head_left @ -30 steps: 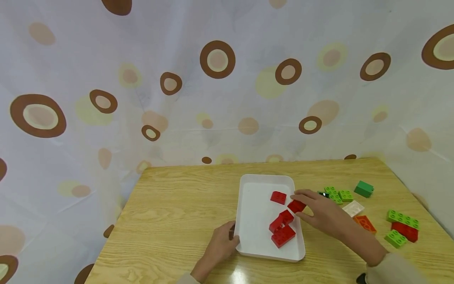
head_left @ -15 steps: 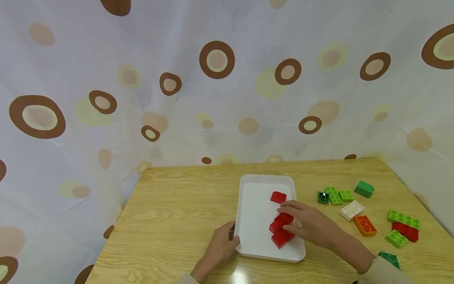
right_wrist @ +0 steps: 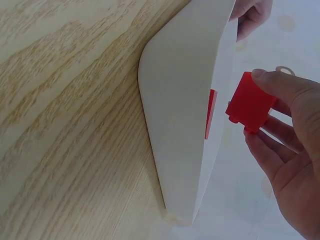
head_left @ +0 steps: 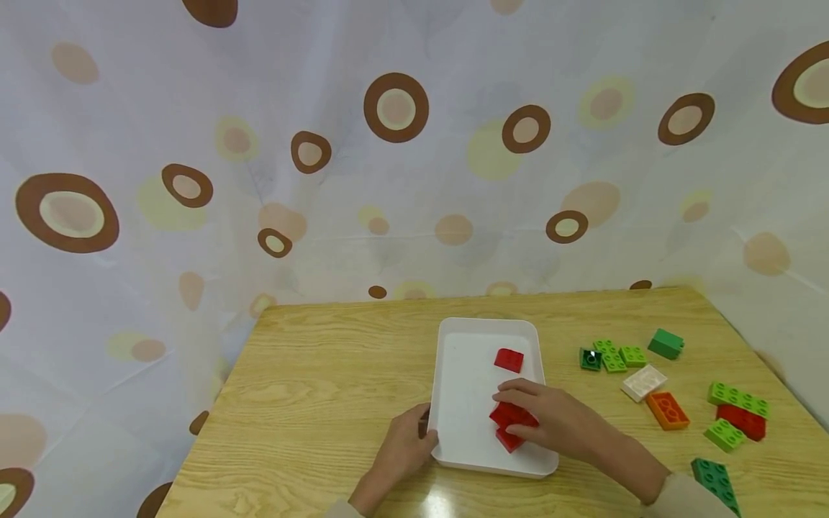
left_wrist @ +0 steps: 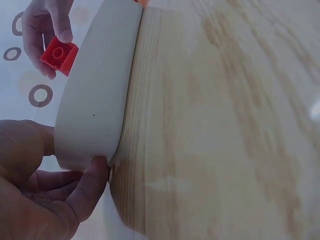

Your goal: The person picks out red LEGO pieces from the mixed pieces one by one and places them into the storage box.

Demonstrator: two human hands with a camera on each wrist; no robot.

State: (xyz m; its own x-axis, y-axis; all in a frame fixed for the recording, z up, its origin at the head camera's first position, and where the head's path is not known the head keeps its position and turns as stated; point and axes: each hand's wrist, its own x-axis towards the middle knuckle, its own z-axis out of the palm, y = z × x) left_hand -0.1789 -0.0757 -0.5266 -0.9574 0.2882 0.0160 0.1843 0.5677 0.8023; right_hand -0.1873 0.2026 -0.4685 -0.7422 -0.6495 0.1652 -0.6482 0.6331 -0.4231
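My left hand (head_left: 404,442) grips the near left edge of a white tray (head_left: 463,403); the left wrist view shows fingers (left_wrist: 90,187) curled against the tray's wall. Above the tray's near right part, my right hand (head_left: 557,421) pinches a red toy brick (right_wrist: 251,102) between thumb and fingers. Its hollow underside faces the left wrist camera. Below that hand in the head view, another red brick (head_left: 509,439) lies in the tray, and others are partly hidden by the hand. Farther back in the tray is a separate red brick (head_left: 509,360).
Right of the tray on the wooden table (head_left: 311,396) lie light green bricks (head_left: 609,356), dark green bricks (head_left: 666,344), a white brick (head_left: 644,383), an orange brick (head_left: 668,411) and a red brick (head_left: 741,422). A patterned curtain (head_left: 453,180) hangs behind the table.
My right hand has moved from the tray's right rim leftward and nearer over the tray, carrying the red toy brick above the other red ones. The left hand has stayed in place.
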